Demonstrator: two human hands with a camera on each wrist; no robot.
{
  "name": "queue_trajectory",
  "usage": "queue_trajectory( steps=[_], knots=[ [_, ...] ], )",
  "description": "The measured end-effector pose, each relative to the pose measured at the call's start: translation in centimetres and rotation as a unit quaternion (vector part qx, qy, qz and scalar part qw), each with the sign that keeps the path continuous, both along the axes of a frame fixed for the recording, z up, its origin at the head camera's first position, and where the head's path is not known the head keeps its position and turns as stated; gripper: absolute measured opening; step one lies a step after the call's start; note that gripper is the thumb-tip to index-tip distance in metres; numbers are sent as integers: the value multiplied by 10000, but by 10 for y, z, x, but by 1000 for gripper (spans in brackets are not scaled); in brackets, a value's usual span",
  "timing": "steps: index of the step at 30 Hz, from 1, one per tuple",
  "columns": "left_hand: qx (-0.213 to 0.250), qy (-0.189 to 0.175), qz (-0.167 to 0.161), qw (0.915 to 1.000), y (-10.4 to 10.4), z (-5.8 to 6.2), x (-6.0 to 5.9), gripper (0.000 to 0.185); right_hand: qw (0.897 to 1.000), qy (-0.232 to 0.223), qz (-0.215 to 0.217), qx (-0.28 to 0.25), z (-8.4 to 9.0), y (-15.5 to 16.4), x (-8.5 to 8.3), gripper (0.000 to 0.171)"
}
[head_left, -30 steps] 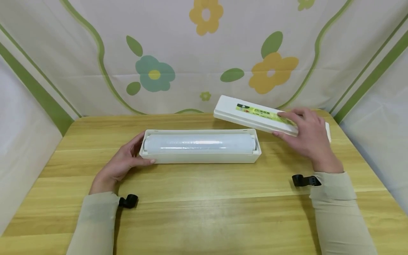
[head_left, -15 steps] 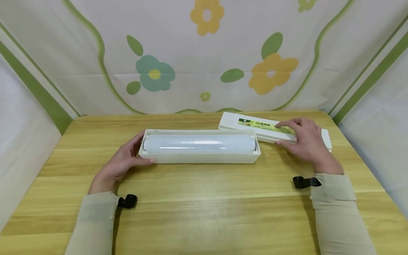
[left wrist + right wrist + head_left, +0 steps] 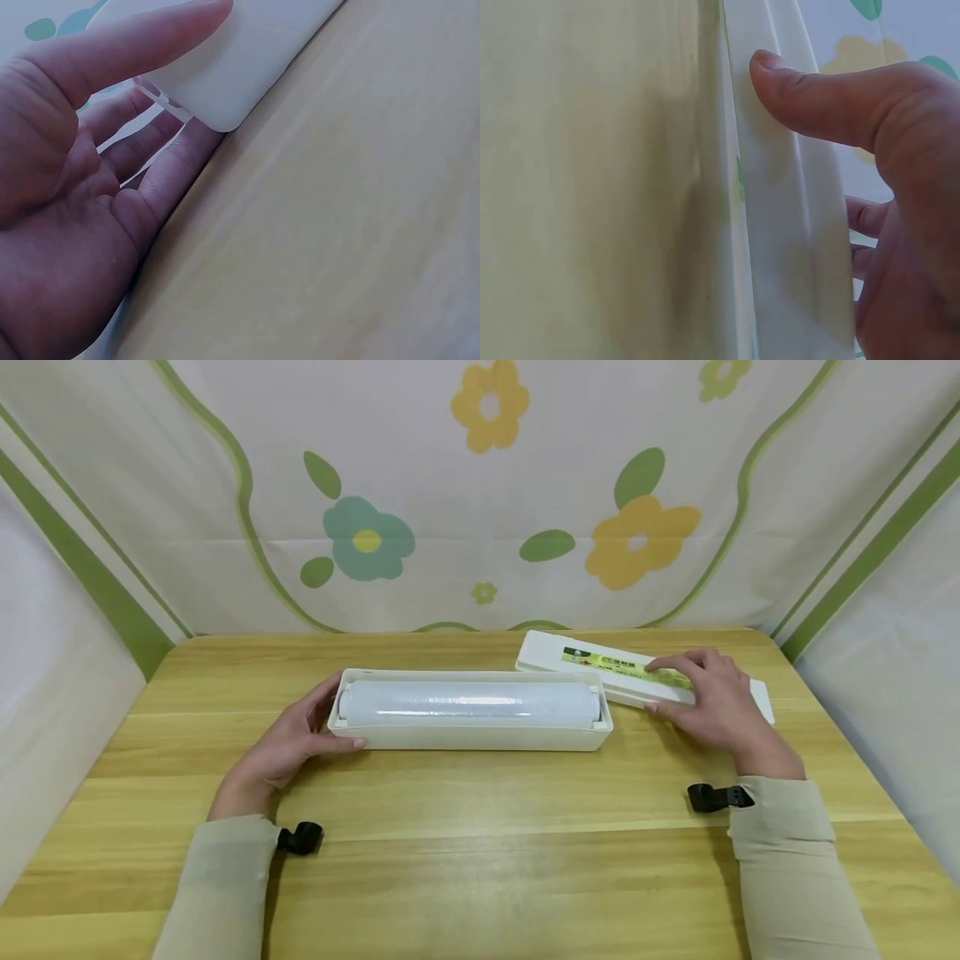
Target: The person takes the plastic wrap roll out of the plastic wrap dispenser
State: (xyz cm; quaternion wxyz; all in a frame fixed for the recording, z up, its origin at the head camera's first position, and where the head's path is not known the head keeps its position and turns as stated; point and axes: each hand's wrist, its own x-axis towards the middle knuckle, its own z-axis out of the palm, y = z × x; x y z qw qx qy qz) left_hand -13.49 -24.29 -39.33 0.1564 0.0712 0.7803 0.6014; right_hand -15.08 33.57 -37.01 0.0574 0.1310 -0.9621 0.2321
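Observation:
A long white box (image 3: 470,737) lies across the middle of the wooden table (image 3: 480,843), with a roll of clear film (image 3: 468,702) in it. My left hand (image 3: 318,722) grips the box's left end, thumb along the front wall and fingers round the end; the left wrist view shows the box corner (image 3: 240,60) between thumb and fingers (image 3: 161,161). The white lid (image 3: 555,653) with a green-yellow label lies flat on the table behind the box's right end. My right hand (image 3: 701,697) holds it, fingers on top and thumb (image 3: 817,97) on its front edge (image 3: 787,225).
A floral cloth (image 3: 480,510) hangs behind the table, and plain cloth closes both sides. Black camera mounts (image 3: 300,838) (image 3: 718,797) sit at my wrists. Bare table surface stretches from the box to the near edge.
My right hand has lowered the lid from a raised tilt down flat onto the table behind the box. The left hand and the box have stayed put.

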Motion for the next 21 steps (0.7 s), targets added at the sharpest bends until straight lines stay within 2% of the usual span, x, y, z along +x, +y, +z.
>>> queue_trajectory(
  steps=[8,21],
  knots=[
    [-2,-4,7,10000,0,-1,1,105,9999,-25,44,112,-5,1,-2,49],
    [55,-18,16,10000,2,-1,-1,104,9998,-96,30,183,-4,1,0,50]
  ],
)
